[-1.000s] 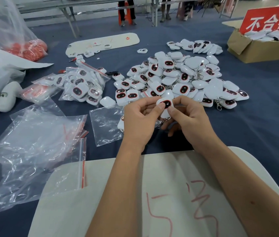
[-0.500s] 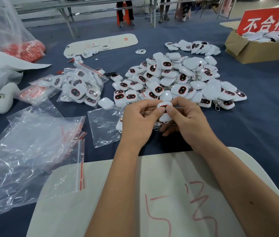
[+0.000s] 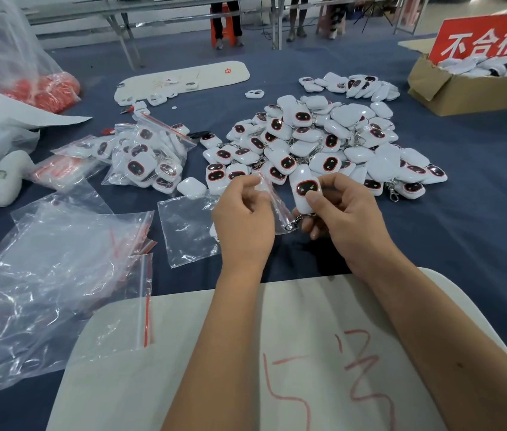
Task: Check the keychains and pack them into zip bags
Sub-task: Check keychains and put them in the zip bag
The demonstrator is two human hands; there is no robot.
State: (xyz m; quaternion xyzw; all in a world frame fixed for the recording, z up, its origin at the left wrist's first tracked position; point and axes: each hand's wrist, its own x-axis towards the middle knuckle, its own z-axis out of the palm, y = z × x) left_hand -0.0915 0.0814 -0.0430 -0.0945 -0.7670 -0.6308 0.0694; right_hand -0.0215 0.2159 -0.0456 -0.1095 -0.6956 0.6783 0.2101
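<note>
My right hand (image 3: 344,209) pinches a white keychain (image 3: 303,189) with a dark red-rimmed face, its metal clasp hanging below. My left hand (image 3: 244,213) pinches a small clear plastic wrapper (image 3: 272,197) that stretches toward the clasp. Behind both hands lies a big pile of the same white keychains (image 3: 317,144) on the blue cloth. An empty clear zip bag (image 3: 184,228) lies flat to the left of my left hand. A filled zip bag (image 3: 149,157) with several keychains sits further left.
A heap of empty zip bags (image 3: 53,275) with red seals covers the left side. A white board (image 3: 277,353) with red writing lies under my forearms. A cardboard box (image 3: 470,88) with a red sign stands at the back right. Another white board (image 3: 184,79) lies at the back.
My hands have moved apart. The left hand has let go of the keychain and now pulls a clear wrapper off it, while the right hand holds the keychain alone, face up.
</note>
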